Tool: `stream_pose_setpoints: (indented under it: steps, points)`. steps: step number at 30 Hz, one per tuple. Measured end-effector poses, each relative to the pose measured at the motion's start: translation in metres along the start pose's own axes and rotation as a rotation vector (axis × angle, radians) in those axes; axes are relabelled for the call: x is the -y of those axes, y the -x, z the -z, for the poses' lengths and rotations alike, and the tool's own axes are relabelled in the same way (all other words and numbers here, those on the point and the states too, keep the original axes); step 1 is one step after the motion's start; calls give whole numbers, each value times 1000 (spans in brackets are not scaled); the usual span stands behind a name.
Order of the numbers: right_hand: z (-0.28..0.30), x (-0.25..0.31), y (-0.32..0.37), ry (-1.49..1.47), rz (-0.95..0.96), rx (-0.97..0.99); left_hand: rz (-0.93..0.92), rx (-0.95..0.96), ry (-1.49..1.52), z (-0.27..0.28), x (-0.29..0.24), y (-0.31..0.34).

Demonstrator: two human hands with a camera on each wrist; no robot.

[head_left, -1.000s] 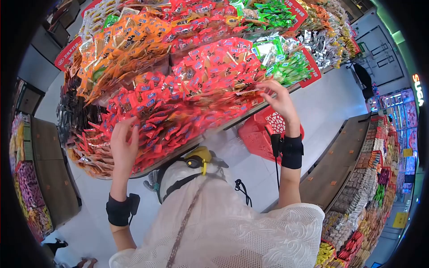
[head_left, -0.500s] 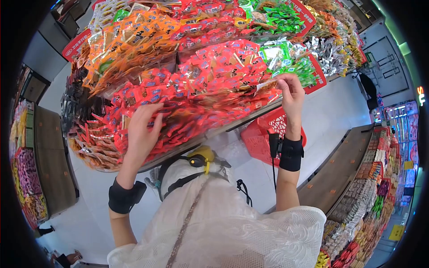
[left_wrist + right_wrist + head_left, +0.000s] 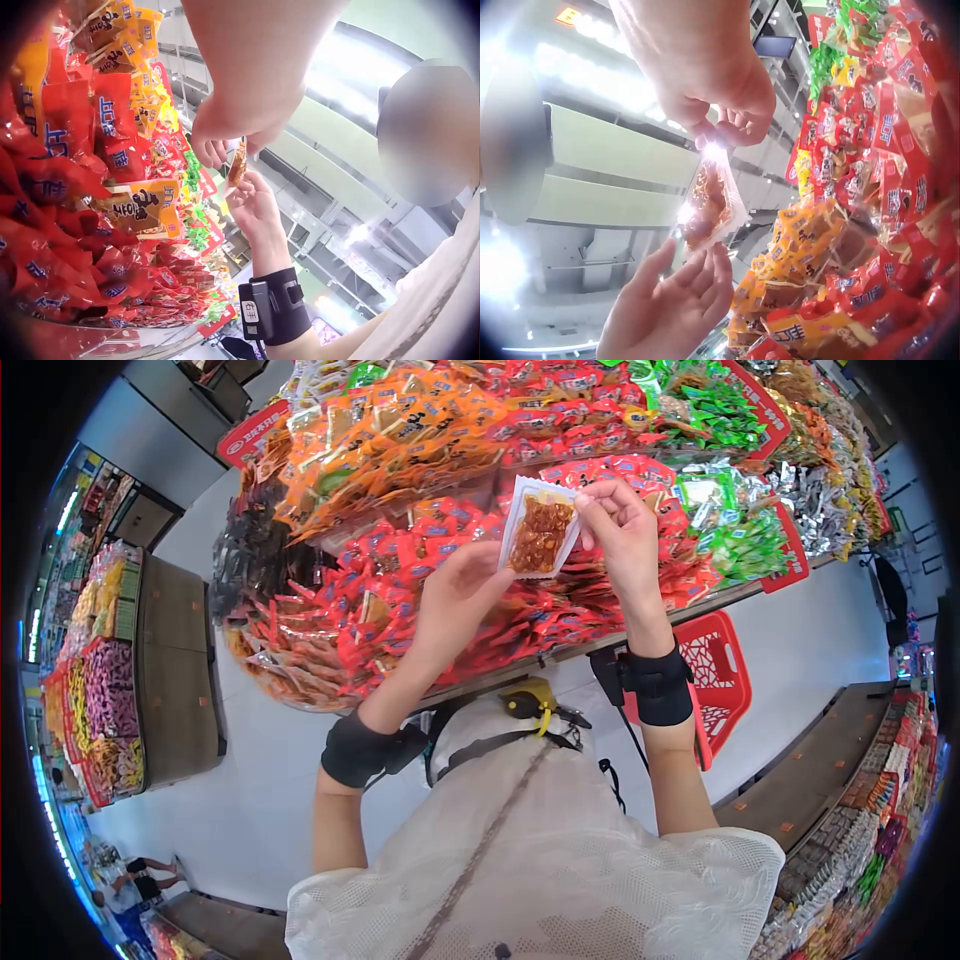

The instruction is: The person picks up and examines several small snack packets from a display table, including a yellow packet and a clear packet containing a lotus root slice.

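Note:
In the head view, my right hand (image 3: 622, 532) pinches the upper right edge of a small sealed snack packet (image 3: 543, 532) with a whitish border and glossy reddish-brown food inside. It hangs tilted above the heaped red snack packets (image 3: 400, 585). At its lower left edge is my left hand (image 3: 455, 605), thumb and fingers spread apart. The right wrist view shows the left fingers (image 3: 718, 274) fairly straight, tips right at the packet's lower end. Seen edge-on in the left wrist view, the packet (image 3: 238, 166) lies between both hands.
Orange packets (image 3: 390, 425) and green packets (image 3: 735, 535) fill neighbouring sections of the display. Beneath its right edge, a red basket (image 3: 722, 670) stands on the floor. More snack shelves line the left (image 3: 175, 660) and right sides. A person (image 3: 145, 880) is at the far lower left.
My right hand has lifted the packet and turned its face toward the head camera. The left hand has moved right, from over the red packets to the packet's edge. The head view has shifted left.

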State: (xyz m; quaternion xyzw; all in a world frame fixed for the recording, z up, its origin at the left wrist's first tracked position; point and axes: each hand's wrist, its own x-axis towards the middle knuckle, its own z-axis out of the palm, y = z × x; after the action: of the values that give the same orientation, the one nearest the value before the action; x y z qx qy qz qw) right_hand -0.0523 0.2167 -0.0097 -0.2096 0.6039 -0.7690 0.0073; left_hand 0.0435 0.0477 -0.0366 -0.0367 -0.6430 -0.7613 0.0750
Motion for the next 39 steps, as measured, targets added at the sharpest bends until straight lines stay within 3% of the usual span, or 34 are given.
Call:
stream_pose_setpoints:
  steps: [16, 28, 34, 39]
  points:
    - [-26, -12, -7, -71, -115, 38, 142, -30, 198, 21, 1, 7]
    - [-31, -16, -8, -94, -106, -9, 100, -46, 200, 24, 1, 4]
    - [-33, -19, -6, -198, -90, -45, 4, -93, 114, 23, -2, 5]
    - [-41, -22, 0, -227, -91, -10, -263, -262, 9, 13, -7, 8]
